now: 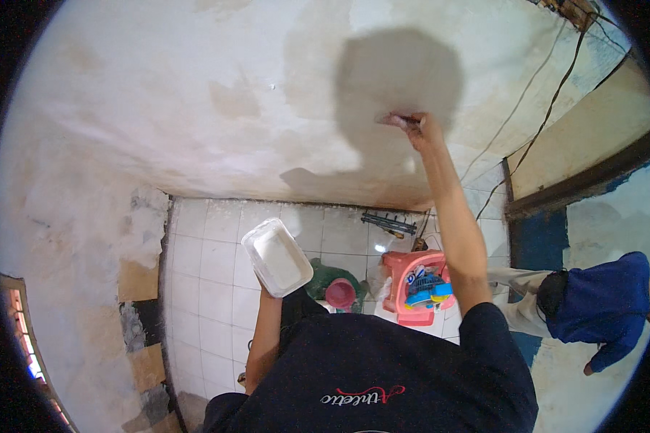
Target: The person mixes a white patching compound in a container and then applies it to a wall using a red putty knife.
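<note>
My right arm reaches up to the pale, patchy wall (195, 65). My right hand (425, 130) is closed around a small flat scraper (396, 119), its thin blade at the wall surface; the exact blade shape is hard to make out. Low on the left, my left hand (267, 290) holds a white rectangular plastic tub (307, 273) from below. White paste (276, 254) lies inside the tub. Most of the left hand's fingers are hidden under it.
A pink plastic chair (419, 316) on the white tiled floor (217, 260) holds blue and yellow items. Nearby are a pink dipper (339, 294) and a dark rack-like piece (390, 222). Black cables (556, 101) hang at right, near a person in blue (607, 303).
</note>
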The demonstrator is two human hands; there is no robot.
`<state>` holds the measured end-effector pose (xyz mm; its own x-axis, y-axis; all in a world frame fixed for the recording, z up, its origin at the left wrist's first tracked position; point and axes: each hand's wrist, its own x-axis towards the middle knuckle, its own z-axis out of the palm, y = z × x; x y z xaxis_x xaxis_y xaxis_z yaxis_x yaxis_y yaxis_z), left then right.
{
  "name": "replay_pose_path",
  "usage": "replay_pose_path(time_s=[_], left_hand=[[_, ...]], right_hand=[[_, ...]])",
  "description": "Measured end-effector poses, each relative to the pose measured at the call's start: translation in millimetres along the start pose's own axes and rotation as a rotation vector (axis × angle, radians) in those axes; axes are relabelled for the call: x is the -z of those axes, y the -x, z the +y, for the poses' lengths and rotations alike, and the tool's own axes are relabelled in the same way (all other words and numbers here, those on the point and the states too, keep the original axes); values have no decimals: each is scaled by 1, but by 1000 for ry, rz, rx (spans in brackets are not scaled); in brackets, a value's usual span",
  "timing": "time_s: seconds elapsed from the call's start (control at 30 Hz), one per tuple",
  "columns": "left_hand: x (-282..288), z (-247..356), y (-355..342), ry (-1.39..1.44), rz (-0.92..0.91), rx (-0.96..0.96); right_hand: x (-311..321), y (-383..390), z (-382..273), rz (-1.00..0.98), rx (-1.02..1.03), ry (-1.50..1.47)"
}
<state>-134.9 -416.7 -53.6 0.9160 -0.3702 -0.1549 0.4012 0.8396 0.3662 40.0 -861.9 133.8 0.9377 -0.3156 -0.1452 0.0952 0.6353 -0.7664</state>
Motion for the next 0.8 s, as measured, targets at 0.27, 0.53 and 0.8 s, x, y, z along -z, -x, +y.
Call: replay_pose_path(time_s=[0.27, 0.53, 0.8], left_hand=[[0, 9, 20, 31, 14, -54], [-5, 44, 44, 162, -35, -43], [14, 39, 23, 250, 66, 51]], right_hand=[[-52, 52, -78, 125, 125, -246], [114, 60, 60, 339, 4, -115], [260, 37, 243, 230, -303, 2]])
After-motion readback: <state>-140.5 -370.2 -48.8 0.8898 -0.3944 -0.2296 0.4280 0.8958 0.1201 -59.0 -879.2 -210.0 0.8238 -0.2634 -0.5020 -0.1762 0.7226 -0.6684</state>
